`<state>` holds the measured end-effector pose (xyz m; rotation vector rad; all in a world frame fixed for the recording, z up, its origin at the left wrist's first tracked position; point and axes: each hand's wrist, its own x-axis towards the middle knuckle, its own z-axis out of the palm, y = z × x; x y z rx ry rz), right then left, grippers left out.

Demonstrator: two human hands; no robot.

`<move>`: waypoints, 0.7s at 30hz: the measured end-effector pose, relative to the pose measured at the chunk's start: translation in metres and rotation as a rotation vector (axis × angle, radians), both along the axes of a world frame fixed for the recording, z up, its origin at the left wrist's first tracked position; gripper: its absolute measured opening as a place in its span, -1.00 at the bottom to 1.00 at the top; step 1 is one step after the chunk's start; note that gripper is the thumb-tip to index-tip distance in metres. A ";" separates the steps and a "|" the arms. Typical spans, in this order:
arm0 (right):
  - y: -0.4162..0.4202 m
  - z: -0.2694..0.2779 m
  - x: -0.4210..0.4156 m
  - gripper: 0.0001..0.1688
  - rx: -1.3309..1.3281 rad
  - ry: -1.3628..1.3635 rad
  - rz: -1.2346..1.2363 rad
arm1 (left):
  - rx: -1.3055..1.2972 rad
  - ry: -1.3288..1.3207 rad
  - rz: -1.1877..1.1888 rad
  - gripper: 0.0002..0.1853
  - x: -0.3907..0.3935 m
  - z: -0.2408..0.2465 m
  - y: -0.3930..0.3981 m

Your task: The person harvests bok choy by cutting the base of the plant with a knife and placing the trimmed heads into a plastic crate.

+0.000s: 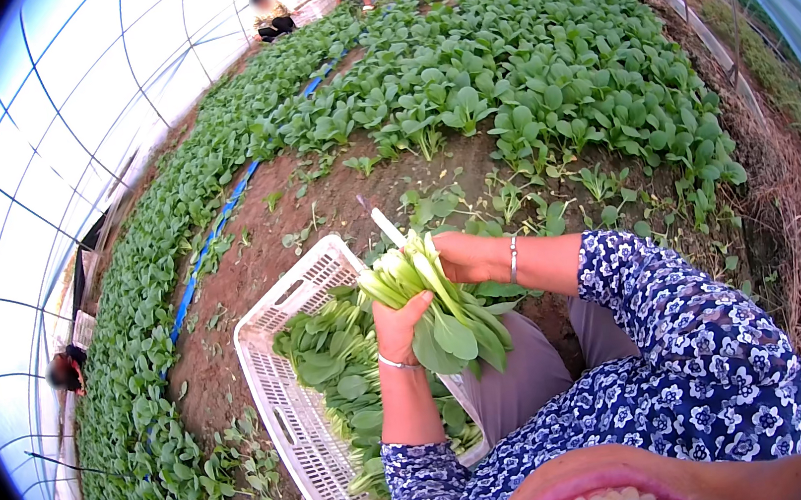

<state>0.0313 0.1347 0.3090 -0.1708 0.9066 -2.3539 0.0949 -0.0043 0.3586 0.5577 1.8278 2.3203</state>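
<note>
My left hand grips a bunch of leafy greens with pale green stalks, its thumb across the stalks. The leaves hang toward my knee. On the bunch's other side, my right hand holds around the stalks, its fingers partly hidden behind them. A narrow white piece with a thin dark tip sticks out beyond the bunch; what it is and whether my right hand holds it, I cannot tell. Under and left of my left hand stands a white slatted plastic crate, holding many more greens laid in it.
Dense rows of growing greens stretch ahead and down the left. A blue strip runs along the soil. Loose leaves and small plants lie before me. Several people crouch farther off, near the plastic-covered tunnel wall. Dry straw borders the right.
</note>
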 end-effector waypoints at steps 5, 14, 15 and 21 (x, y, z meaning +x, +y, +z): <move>0.021 -0.004 -0.008 -0.92 -0.106 0.032 -0.122 | 0.083 -0.111 0.009 -0.37 -0.004 0.000 -0.017; 0.060 -0.036 -0.005 -0.88 0.024 0.013 -0.244 | -0.120 0.018 0.347 -0.54 -0.025 0.029 -0.058; 0.064 -0.037 -0.007 -0.88 0.044 0.005 -0.263 | -0.177 0.032 0.387 -0.53 -0.034 0.032 -0.072; 0.051 -0.026 -0.014 -0.87 0.109 -0.025 -0.289 | -0.908 0.375 0.715 -0.34 -0.083 0.053 -0.189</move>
